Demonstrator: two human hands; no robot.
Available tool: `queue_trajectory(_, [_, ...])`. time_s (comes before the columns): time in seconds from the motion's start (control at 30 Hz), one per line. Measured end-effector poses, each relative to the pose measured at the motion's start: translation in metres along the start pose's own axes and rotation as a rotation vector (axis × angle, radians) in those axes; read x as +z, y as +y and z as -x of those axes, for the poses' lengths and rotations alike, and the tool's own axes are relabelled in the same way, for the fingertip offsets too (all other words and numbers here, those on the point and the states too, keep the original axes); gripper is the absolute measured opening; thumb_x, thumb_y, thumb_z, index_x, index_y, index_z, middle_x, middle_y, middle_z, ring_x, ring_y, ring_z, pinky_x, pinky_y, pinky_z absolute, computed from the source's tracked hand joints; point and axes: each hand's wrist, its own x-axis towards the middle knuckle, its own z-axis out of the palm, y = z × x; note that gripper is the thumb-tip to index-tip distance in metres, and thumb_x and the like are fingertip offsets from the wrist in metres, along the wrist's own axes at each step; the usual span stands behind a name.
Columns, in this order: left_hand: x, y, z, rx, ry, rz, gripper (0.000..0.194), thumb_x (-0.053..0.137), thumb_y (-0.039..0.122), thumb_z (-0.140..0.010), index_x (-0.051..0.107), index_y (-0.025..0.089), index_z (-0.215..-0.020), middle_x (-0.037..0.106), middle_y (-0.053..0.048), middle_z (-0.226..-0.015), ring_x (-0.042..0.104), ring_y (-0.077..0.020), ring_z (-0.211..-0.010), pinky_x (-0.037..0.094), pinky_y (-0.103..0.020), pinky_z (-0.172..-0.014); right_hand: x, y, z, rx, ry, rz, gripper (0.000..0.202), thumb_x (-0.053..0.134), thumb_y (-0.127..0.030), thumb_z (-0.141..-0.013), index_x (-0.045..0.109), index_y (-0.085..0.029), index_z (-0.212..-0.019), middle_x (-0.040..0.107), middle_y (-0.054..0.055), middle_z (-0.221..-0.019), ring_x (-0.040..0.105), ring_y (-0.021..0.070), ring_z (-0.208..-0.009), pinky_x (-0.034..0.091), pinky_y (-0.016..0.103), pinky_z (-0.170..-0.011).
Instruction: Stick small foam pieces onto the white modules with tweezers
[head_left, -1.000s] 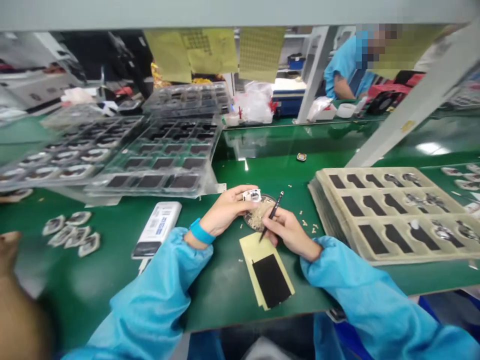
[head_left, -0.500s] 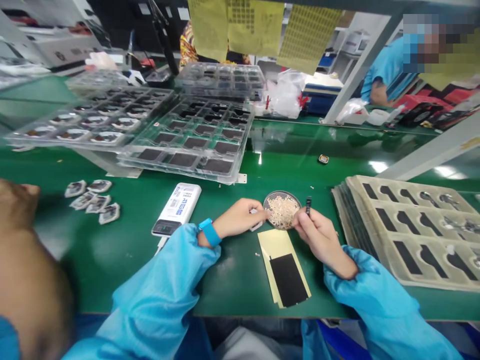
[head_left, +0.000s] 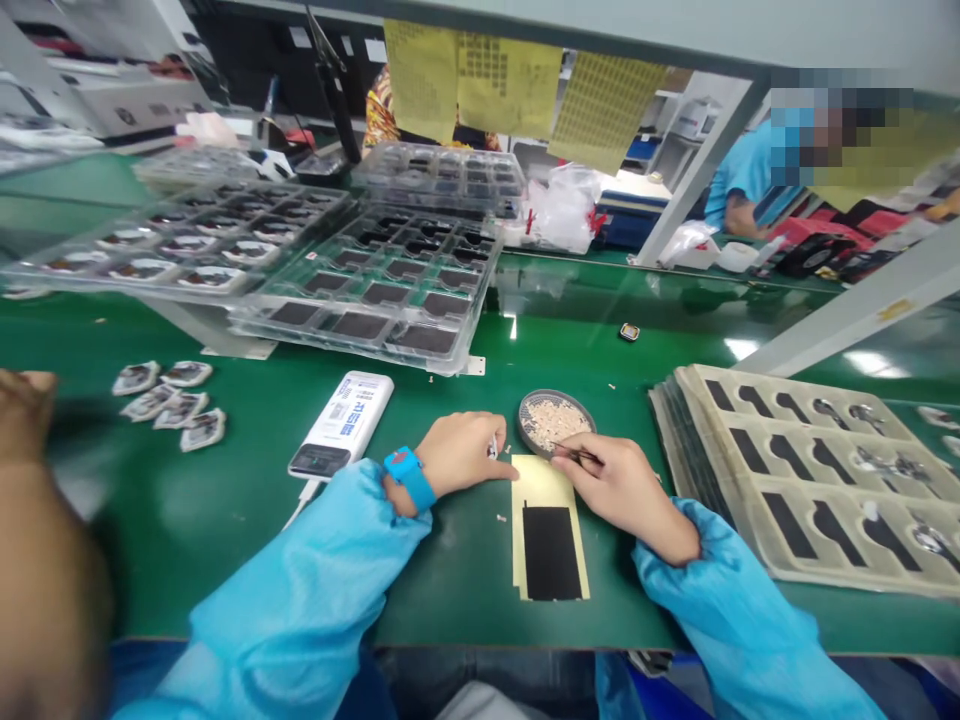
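Observation:
My left hand is curled round a small white-edged part, mostly hidden by the fingers. Its thumb reaches the upper left corner of a yellow backing sheet, which carries a large black sticker. Between the fingers of my right hand are dark tweezers, their tips pointing left at the near rim of a round dish. Many tiny beige pieces fill that dish. A few similar pieces lie loose on the green bench.
Stacked cream trays with black strips stand on the right. A white power bank and several white-edged parts lie left. Clear trays sit on a raised shelf behind. Another person's arm rests at the far left.
My right hand has turned the tweezers from upright to lying low by the dish's near rim. My left hand has drawn back from the dish to the sheet's corner. The sheet stands straighter.

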Motion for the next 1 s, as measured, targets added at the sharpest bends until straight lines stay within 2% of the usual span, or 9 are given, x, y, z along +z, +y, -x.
queue_trajectory(0.2, [-0.002, -0.004, -0.001, -0.033, 0.019, 0.003, 0.040, 0.074, 0.059, -0.071, 0.059, 0.023, -0.079, 0.067, 0.001, -0.082, 0.060, -0.0198, -0.074, 0.028, -0.028, -0.058, 0.002, -0.004, 0.004, -0.062, -0.057, -0.021, 0.011, 0.063, -0.030, -0.089, 0.071, -0.022, -0.090, 0.069, 0.000, -0.077, 0.057, 0.0133, -0.063, 0.038, 0.026, -0.058])
queue_trajectory(0.27, [-0.006, -0.004, 0.002, -0.036, 0.002, 0.037, 0.040, 0.075, 0.058, -0.070, 0.059, 0.023, -0.081, 0.067, 0.001, -0.084, 0.060, -0.0196, -0.074, 0.031, -0.028, -0.059, 0.001, -0.007, 0.004, -0.077, -0.019, -0.081, 0.014, 0.063, -0.032, -0.090, 0.071, -0.021, -0.093, 0.068, 0.001, -0.074, 0.054, 0.0125, -0.059, 0.038, 0.026, -0.057])
queue_trajectory(0.37, [-0.014, -0.003, 0.007, -0.028, -0.050, 0.190, 0.037, 0.075, 0.052, -0.073, 0.060, 0.023, -0.090, 0.067, 0.000, -0.088, 0.061, -0.0196, -0.079, 0.039, -0.028, -0.065, -0.004, -0.011, 0.003, -0.058, 0.089, -0.230, 0.021, 0.056, -0.034, -0.096, 0.070, -0.018, -0.094, 0.065, 0.002, -0.073, 0.054, 0.0130, -0.061, 0.041, 0.027, -0.059])
queue_trajectory(0.43, [-0.017, -0.001, 0.011, -0.022, -0.081, 0.331, 0.031, 0.070, 0.045, -0.079, 0.061, 0.022, -0.098, 0.068, -0.001, -0.091, 0.062, -0.0187, -0.081, 0.043, -0.027, -0.069, -0.008, -0.012, 0.003, -0.056, 0.151, -0.330, 0.028, 0.049, -0.034, -0.100, 0.070, -0.017, -0.091, 0.066, 0.005, -0.081, 0.059, 0.0153, -0.071, 0.045, 0.028, -0.066])
queue_trajectory(0.53, [-0.013, 0.002, 0.018, -0.011, -0.140, 0.601, 0.028, 0.064, 0.037, -0.085, 0.061, 0.020, -0.106, 0.068, -0.003, -0.093, 0.063, -0.0167, -0.082, 0.047, -0.027, -0.073, -0.008, -0.009, 0.004, -0.042, 0.202, -0.403, 0.039, 0.044, -0.039, -0.102, 0.069, -0.017, -0.081, 0.065, 0.006, -0.080, 0.060, 0.0154, -0.071, 0.047, 0.028, -0.067])
queue_trajectory(0.63, [-0.002, 0.005, 0.024, -0.044, -0.205, 0.815, 0.025, 0.063, 0.036, -0.087, 0.062, 0.017, -0.103, 0.068, -0.003, -0.088, 0.063, -0.0148, -0.079, 0.048, -0.025, -0.072, 0.002, -0.004, 0.004, 0.090, 0.107, -0.496, 0.044, 0.043, -0.046, -0.101, 0.067, -0.016, -0.079, 0.059, 0.002, -0.060, 0.055, 0.0121, -0.053, 0.045, 0.025, -0.055])
queue_trajectory(0.7, [0.003, 0.007, 0.027, -0.046, -0.220, 0.855, 0.022, 0.061, 0.035, -0.088, 0.064, 0.016, -0.099, 0.068, -0.003, -0.088, 0.062, -0.0138, -0.078, 0.047, -0.024, -0.070, 0.010, -0.002, 0.003, 0.123, 0.002, -0.568, 0.036, 0.052, -0.046, -0.097, 0.067, -0.016, -0.086, 0.063, 0.002, -0.065, 0.058, 0.0126, -0.057, 0.047, 0.025, -0.056])
queue_trajectory(0.8, [0.004, 0.007, 0.027, -0.003, -0.233, 0.846, 0.019, 0.059, 0.029, -0.090, 0.067, 0.016, -0.100, 0.070, -0.003, -0.092, 0.063, -0.0137, -0.081, 0.048, -0.024, -0.073, 0.018, -0.003, 0.002, 0.026, -0.051, -0.559, 0.020, 0.064, -0.037, -0.091, 0.067, -0.017, -0.092, 0.069, 0.004, -0.085, 0.062, 0.0142, -0.072, 0.050, 0.026, -0.064])
queue_trajectory(1.0, [0.006, 0.004, 0.025, -0.034, -0.250, 0.840, 0.020, 0.060, 0.022, -0.087, 0.065, 0.016, -0.105, 0.069, -0.003, -0.087, 0.064, -0.0141, -0.079, 0.048, -0.024, -0.070, 0.017, -0.007, 0.003, -0.087, -0.027, -0.476, 0.011, 0.061, -0.028, -0.094, 0.065, -0.017, -0.092, 0.067, 0.004, -0.086, 0.060, 0.0148, -0.077, 0.050, 0.028, -0.070])
